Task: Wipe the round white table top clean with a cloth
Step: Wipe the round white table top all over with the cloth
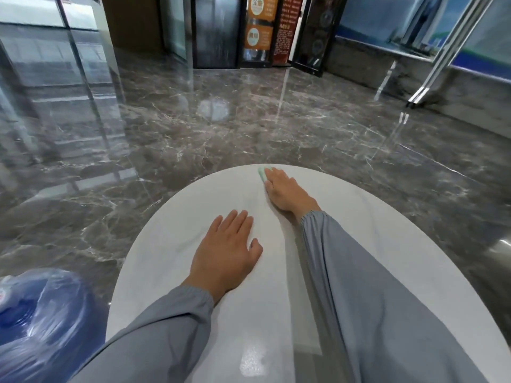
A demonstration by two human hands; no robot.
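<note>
The round white table top (pixel 387 244) fills the lower middle of the head view. My right hand (pixel 283 190) reaches to the table's far edge and presses a pale green cloth (pixel 262 173) flat on the surface; only the cloth's far end shows past my fingers. My left hand (pixel 228 250) lies palm down on the table nearer to me, fingers spread, holding nothing. Both arms wear grey-blue sleeves.
A blue water bottle wrapped in clear plastic (pixel 41 322) stands on the floor at the table's left. Glossy dark marble floor (pixel 221 128) surrounds the table. Glass panels (pixel 55 78) stand at the left, dark doors and signs (pixel 260 29) at the back.
</note>
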